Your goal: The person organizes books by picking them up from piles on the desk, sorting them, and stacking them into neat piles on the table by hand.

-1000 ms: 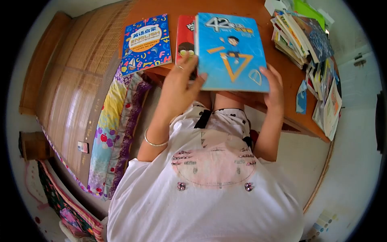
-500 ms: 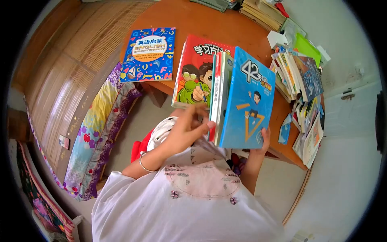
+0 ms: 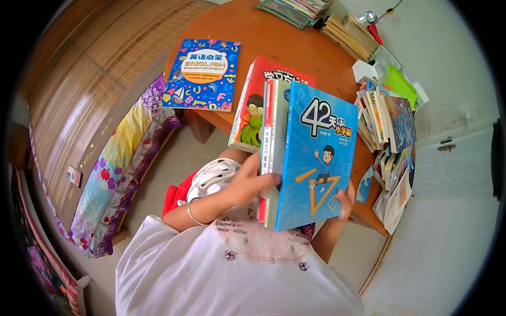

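A blue book with a big 42 on its cover (image 3: 319, 163) is held tilted above my lap, with several thinner books (image 3: 270, 142) behind it, their spines facing left. My left hand (image 3: 255, 180) grips these books at their spines, thumb in front and the other fingers hidden behind. At the lower right corner of the blue book, my right hand (image 3: 345, 201) has its fingers closed on the edge. A red book with cartoon children (image 3: 253, 113) lies at the table's near edge, partly covered by the held books. To its left is a blue English book (image 3: 203, 76).
The brown table (image 3: 232, 31) bears leaning book piles (image 3: 387, 121) along its right side and more stacks (image 3: 348, 34) at the back. A white box (image 3: 363, 71) stands near the wall. Left of my legs lies a flowered cushion (image 3: 113, 174).
The blue book and those behind it have come off the red book, turned and moved lower towards me. My left hand has closed on their spines. The view has shifted.
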A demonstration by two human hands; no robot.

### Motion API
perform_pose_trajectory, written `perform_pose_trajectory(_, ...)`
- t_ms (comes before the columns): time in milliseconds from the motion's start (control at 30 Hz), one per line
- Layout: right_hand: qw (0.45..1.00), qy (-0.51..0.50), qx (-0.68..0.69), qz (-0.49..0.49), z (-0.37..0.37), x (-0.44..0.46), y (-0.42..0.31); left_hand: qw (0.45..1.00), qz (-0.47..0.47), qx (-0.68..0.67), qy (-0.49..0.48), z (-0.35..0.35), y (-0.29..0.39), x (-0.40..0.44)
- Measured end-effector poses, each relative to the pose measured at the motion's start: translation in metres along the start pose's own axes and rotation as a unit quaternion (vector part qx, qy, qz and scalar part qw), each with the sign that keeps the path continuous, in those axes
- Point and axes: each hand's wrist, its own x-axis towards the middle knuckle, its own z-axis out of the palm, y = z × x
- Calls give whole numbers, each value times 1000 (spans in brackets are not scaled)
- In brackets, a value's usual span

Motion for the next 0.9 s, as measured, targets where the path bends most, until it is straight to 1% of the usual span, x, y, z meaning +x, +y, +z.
perform_pose_trajectory(67, 1000, 4, 1, -4, 4, 6, -10, 999, -38, -15, 2, -14, 20, -4)
perform_pose_trajectory(100, 1000, 12, 3, -8, 4, 8, -16, 999, -5, 28, 44, -26, 18, -6)
perform_pose_trajectory(200, 999, 11, 17, -50, -14, 20, -19, 988, 72, -49, 126, -43, 47, -19)
perform_pose_trajectory(233, 997, 18, 25, -73, -8, 25, -20, 980, 105, -64, 157, -52, 54, -24)
perform_pose_trajectory(300, 996, 13, 40, -73, 10, 34, -24, 959, 153, -144, 188, -87, 54, -33)
perform_pose_trajectory(333, 998, 23, 21, -57, 21, 38, -25, 955, 173, -219, 105, -101, 59, -39)
perform_pose_trajectory(367, 999, 33, 4, -42, 32, 42, -25, 941, 188, -272, 78, -112, 65, -43)
perform_pose_trajectory(400, 998, 41, 9, -47, 42, 47, -23, 917, 209, -334, 64, -114, 73, -44)
perform_pose_trajectory(467, 999, 29, -33, 19, 60, 56, -16, 885, 233, -388, 112, -112, 84, -42)
perform_pose_trajectory(500, 999, 35, -28, 17, 71, 60, -12, 846, 233, -386, 284, -91, 97, -37)
perform_pose_trajectory(533, 998, 24, -25, 54, 82, 66, -7, 893, 230, -352, 162, -109, 90, -39)
perform_pose_trajectory(567, 995, 11, -24, 91, 92, 71, -3, 911, 208, -341, 100, -122, 84, -40)
perform_pose_trajectory(600, 996, 11, -23, 91, 103, 76, 1, 924, 178, -332, 60, -124, 79, -34)
perform_pose_trajectory(667, 991, -17, -17, 131, 123, 83, 9, 950, 126, -281, 52, -127, 71, -25)
perform_pose_trajectory(700, 991, -21, -19, 132, 129, 84, 11, 965, 120, -199, 120, -116, 72, -16)
perform_pose_trajectory(733, 991, -8, 14, 131, 135, 85, 13, 970, 103, -114, 187, -106, 74, -7)
perform_pose_trajectory(767, 990, 6, 46, 129, 139, 86, 14, 975, 104, -41, 194, -81, 83, 4)
perform_pose_trajectory(800, 995, -13, 29, 89, 136, 86, 18, 973, 105, 33, 202, -56, 92, 15)
perform_pose_trajectory(833, 996, -17, 23, 89, 128, 85, 24, 980, 101, 44, 165, -55, 88, 21)
perform_pose_trajectory(900, 986, -32, 128, 102, 119, 84, 31, 972, 152, 103, 149, -60, 67, 36)
